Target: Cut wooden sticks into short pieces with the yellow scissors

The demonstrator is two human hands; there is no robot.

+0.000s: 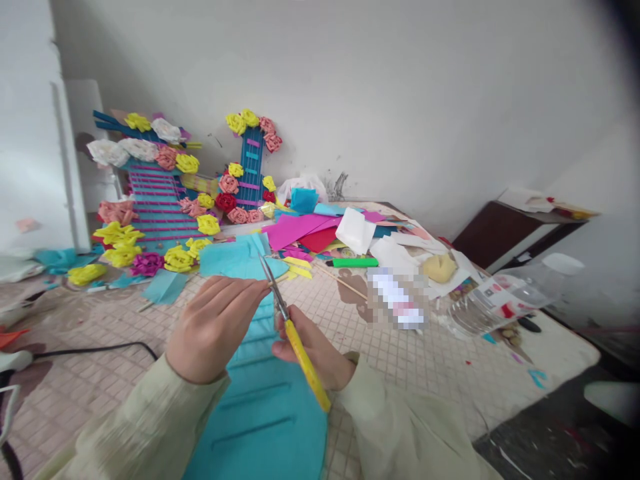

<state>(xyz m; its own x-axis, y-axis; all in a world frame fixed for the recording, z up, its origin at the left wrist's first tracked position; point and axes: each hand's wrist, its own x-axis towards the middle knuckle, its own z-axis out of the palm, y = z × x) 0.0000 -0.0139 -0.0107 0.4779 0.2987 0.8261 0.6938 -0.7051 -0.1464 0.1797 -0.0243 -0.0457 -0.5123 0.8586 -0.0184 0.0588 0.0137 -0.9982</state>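
My right hand is closed around scissors with yellow handles, their metal blades pointing up and away. Beside the blades, my left hand has its fingers pressed together; whatever they pinch is hidden or too small to make out. Both hands are above a long turquoise paper-covered piece, wide and rounded at the near end, with several raised bars across it. Its narrow part runs away under the hands towards a turquoise paper sheet.
Two flower-trimmed blue panels lean at the back left. Coloured paper, a green marker and a thin stick lie beyond the hands. A clear plastic bottle lies at right. A black cable crosses the left side.
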